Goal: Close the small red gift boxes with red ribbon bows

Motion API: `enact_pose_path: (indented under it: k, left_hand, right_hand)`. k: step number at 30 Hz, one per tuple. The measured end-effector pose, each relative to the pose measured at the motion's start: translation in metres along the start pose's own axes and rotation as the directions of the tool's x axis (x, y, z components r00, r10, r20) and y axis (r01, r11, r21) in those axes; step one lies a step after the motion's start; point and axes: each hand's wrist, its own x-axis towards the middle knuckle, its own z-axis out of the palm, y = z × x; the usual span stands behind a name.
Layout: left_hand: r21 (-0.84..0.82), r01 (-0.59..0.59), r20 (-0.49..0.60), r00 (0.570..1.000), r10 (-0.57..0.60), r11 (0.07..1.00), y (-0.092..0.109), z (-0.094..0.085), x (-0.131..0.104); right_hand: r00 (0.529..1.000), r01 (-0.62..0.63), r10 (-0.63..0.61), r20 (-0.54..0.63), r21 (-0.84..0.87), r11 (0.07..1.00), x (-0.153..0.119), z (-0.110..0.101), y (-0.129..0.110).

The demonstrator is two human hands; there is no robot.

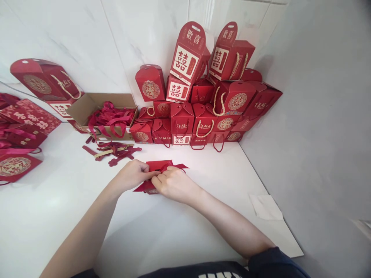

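Note:
A small red gift box (153, 165) sits on the white table in front of me, partly covered by my hands. A red ribbon (180, 166) lies across its top, and its pointed ends stick out to the right and the lower left. My left hand (135, 173) pinches the ribbon at the box's left side. From the right, my right hand (172, 183) closes its fingers on the ribbon over the box top. The fingertips of both hands nearly meet, and the ribbon between them is largely hidden.
An open cardboard box (101, 101) of red ribbons stands behind, with dark red tag strips (121, 153) loose before it. Stacked red gift boxes (182, 119) line the wall. More ribboned boxes (20, 166) stand at left. A white paper sheet (266, 206) lies at right.

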Motion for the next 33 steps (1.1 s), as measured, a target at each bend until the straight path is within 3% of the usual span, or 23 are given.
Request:
enact_pose_path:
  k: [15,23,25,29,33]
  left_hand:
    - [0.007,0.022,-0.023,0.999,-0.022,1.0,0.004,0.004,-0.002]
    - [0.075,0.019,-0.188,0.982,-0.004,0.997,-0.001,0.007,0.009]
    - [0.061,-0.005,-0.179,0.984,0.016,0.998,-0.003,0.007,0.01]
    - [0.019,-0.004,-0.158,0.987,0.007,1.0,-0.006,0.008,0.009]
    - [0.013,-0.078,-0.134,0.988,0.079,0.997,-0.008,0.009,0.007]
  right_hand:
    - [0.996,-0.063,0.067,-0.058,0.07,0.996,-0.01,0.002,0.003]
    - [0.997,0.079,-0.064,-0.053,0.375,0.924,-0.01,0.007,-0.024]
    - [0.995,0.044,-0.006,-0.095,0.402,0.914,-0.01,0.005,-0.022]
    - [0.96,-0.161,0.221,-0.174,0.307,0.938,-0.008,0.005,-0.014]
    - [0.93,-0.174,0.263,-0.257,0.322,0.931,-0.005,0.019,-0.011]
